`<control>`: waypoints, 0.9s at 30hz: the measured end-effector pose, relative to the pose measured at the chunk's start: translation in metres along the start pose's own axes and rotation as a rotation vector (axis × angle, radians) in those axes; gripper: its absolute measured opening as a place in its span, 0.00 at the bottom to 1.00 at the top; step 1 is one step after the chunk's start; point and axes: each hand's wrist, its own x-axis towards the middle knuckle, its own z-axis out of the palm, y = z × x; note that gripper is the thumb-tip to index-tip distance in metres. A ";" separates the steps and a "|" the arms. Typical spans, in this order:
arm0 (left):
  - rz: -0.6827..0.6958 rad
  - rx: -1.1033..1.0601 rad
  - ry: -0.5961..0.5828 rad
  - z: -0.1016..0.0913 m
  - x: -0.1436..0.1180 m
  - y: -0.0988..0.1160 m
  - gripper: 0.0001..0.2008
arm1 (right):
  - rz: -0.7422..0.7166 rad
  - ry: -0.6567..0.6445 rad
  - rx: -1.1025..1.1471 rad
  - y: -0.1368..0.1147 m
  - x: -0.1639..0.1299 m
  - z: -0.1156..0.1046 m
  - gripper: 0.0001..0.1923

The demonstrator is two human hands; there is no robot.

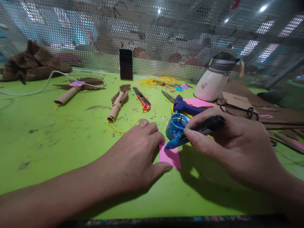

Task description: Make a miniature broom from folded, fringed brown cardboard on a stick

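Note:
A small pink piece of paper [174, 158] lies flat on the green table. My left hand [140, 152], a ring on one finger, holds it down, thumb at its lower edge and bent fingers at its upper left. Between the thumb and fingers of my right hand [232, 145] is a black marker [206, 125], its front end coated in blue. That blue tip is at the paper's upper part; whether it touches, I cannot tell. Just behind stands a small round pot [171, 128] smeared with blue paint, partly hidden by the marker and my right fingers.
Beyond my hands lie an orange box cutter [143, 100], a blue glue gun [186, 106] and rolled brown paper pieces [116, 106]. A phone [126, 65] stands upright near the mesh. Back right are a white jug [211, 82] and cardboard [280, 107].

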 end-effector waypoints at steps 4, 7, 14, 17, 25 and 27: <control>0.004 -0.002 -0.006 -0.001 0.001 0.000 0.15 | -0.012 -0.024 -0.019 0.000 -0.002 0.000 0.03; 0.022 -0.022 -0.006 -0.002 0.001 -0.001 0.16 | -0.005 -0.044 -0.015 -0.001 -0.002 0.000 0.02; 0.017 -0.019 -0.017 -0.002 0.001 0.000 0.16 | 0.000 -0.055 0.006 -0.001 -0.003 0.000 0.03; 0.024 -0.031 -0.004 -0.001 0.001 -0.001 0.16 | 0.007 -0.051 0.009 -0.001 -0.003 0.000 0.03; 0.028 -0.004 0.001 0.001 0.001 -0.002 0.16 | -0.001 -0.051 -0.003 -0.002 -0.003 0.001 0.03; 0.026 -0.002 -0.003 0.000 0.001 -0.001 0.16 | -0.003 -0.040 -0.003 -0.002 -0.002 0.000 0.03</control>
